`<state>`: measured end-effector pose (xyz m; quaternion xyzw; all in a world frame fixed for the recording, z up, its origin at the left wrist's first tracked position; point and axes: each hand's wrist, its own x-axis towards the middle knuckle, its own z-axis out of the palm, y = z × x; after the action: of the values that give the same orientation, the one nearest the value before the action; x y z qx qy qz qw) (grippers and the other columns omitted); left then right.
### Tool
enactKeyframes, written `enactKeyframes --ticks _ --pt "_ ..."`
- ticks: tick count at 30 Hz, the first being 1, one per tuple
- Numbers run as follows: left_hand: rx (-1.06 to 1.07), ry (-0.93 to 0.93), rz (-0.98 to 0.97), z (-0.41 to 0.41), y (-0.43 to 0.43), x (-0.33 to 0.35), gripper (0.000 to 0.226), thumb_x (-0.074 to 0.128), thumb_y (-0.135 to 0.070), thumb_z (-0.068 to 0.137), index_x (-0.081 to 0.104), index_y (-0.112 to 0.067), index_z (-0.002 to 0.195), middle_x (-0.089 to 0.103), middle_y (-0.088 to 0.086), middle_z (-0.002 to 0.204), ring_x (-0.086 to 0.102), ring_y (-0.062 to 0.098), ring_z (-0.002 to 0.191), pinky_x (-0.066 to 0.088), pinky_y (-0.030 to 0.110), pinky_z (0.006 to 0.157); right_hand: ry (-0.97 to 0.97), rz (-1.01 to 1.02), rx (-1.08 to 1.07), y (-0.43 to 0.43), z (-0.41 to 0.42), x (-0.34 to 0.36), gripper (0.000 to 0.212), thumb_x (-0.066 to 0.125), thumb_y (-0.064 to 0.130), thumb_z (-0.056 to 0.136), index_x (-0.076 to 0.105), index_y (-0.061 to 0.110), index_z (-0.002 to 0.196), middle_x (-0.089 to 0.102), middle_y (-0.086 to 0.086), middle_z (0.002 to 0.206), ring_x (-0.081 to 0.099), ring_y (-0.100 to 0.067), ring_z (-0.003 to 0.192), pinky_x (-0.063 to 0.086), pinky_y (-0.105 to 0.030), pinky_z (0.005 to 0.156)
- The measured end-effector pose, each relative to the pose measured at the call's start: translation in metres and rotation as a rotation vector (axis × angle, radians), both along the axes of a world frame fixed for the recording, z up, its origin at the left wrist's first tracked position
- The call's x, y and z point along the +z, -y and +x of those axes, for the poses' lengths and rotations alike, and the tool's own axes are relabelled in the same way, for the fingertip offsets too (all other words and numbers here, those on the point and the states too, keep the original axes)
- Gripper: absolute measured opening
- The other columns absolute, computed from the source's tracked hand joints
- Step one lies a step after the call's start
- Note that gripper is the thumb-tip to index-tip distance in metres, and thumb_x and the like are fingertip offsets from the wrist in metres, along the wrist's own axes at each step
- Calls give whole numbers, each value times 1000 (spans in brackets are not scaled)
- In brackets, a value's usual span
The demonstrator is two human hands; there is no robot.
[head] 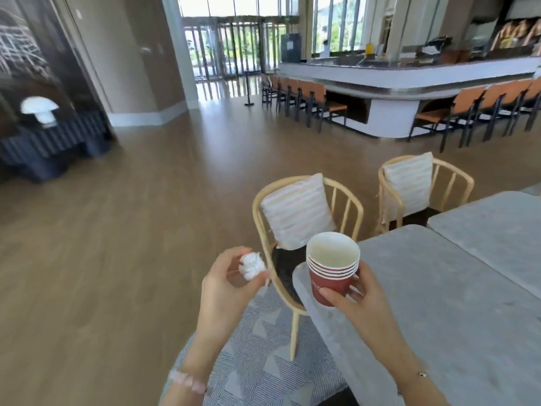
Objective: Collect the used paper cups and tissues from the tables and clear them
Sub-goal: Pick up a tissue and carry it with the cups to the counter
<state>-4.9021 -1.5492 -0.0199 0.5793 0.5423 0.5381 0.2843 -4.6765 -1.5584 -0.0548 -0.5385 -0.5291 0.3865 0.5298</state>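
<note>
The person's right hand (pixel 361 291) curls its fingers and thumb around a stack of nested dark red paper cups (pixel 332 269), white inside, holding it upright above the near-left corner of a pale grey stone-look table (pixel 439 303). Four or five rims show, one above another; the top cup looks empty. The left hand (pixel 227 284), raised just to the left of the cups and apart from them, pinches a crumpled ball of white tissue (pixel 251 265) between its fingertips and thumb, over the wooden floor and the edge of a grey and white patterned rug (pixel 257 356). A bead bracelet (pixel 187 382) of pale pink sits on the left wrist.

Just beyond the cups stands a light wooden chair with a curved spindle back (pixel 307 218), a striped white cushion (pixel 295 212) leaning on its backrest. A second chair of the same kind (pixel 424 189), also cushioned, stands further right beside a second grey table (pixel 491 227) set close to the first. Far across the brown floor runs a long white counter (pixel 409 80) lined with orange-seated chairs (pixel 310 98), with tall glass doors (pixel 234 48) at the far middle.
</note>
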Motion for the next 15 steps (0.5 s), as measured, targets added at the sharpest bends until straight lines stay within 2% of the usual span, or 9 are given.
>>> enactKeyframes --ticks 2,4,8,12,15 --pt "66 20 -18 -27 -4 -4 40 81 -24 66 64 -38 99 66 -24 95 64 -2 85 52 17 67 -22 3 54 -13 -25 2 60 81 11 70 50 39 114 61 18 111 61 2 101 48 -11 73" --pt "107 31 -20 -55 -10 -6 40 80 -24 66 64 -38 100 66 -22 96 64 0 87 54 23 70 -37 10 101 -27 -53 4 62 80 11 71 51 38 117 63 19 109 61 1 101 47 -12 76" --pt "172 -20 20 -110 -26 -7 38 80 -20 66 64 -37 97 67 -20 94 62 -3 87 43 4 71 -59 22 198 -58 -107 3 58 79 7 72 53 37 114 68 23 102 61 9 97 47 -5 72" --pt "199 -4 28 -156 -40 -6 35 78 -13 70 65 -31 97 68 -11 95 61 -3 85 42 4 70 -90 24 254 -88 -155 0 62 78 5 73 53 34 121 67 14 111 62 3 103 49 -11 77" --pt "233 0 23 -182 -52 -5 35 78 -12 71 64 -33 95 67 -11 93 61 -5 85 41 3 67 -94 25 290 -110 -181 3 61 78 5 73 54 37 119 69 17 105 64 3 99 49 -8 72"
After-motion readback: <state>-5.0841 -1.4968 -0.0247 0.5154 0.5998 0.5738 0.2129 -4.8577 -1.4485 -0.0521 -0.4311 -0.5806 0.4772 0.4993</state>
